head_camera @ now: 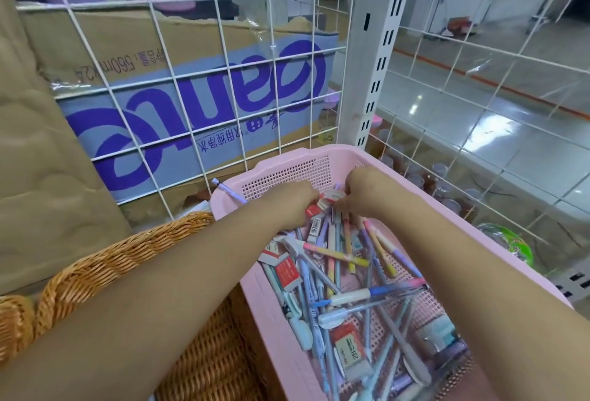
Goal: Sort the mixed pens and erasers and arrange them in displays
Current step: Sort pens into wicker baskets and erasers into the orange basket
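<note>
1. Reaching into the far end of a pink plastic basket [322,153], both bare hands meet over a small cluster of erasers.
2. The left hand [287,204] has its fingers curled round red-and-white erasers [314,210], gripping them just above the pile.
3. The right hand [362,190] bends its fingers down onto a white-sleeved eraser [335,195]. Blur hides whether it pinches the eraser or only touches it.
4. Mixed pens [338,254] lie crossed in a loose heap across the basket floor, pastel barrels over blue ones.
5. More erasers sit among them, including a 2B eraser [349,352] near the close end.
6. One purple-and-white pen [228,191] rests tilted on the basket's far left rim.
7. A wicker basket [127,247] stands touching the pink one on its left side.
8. Behind both, a white wire grid [191,81] fronts a cardboard box [95,37] printed with purple lettering.
</note>
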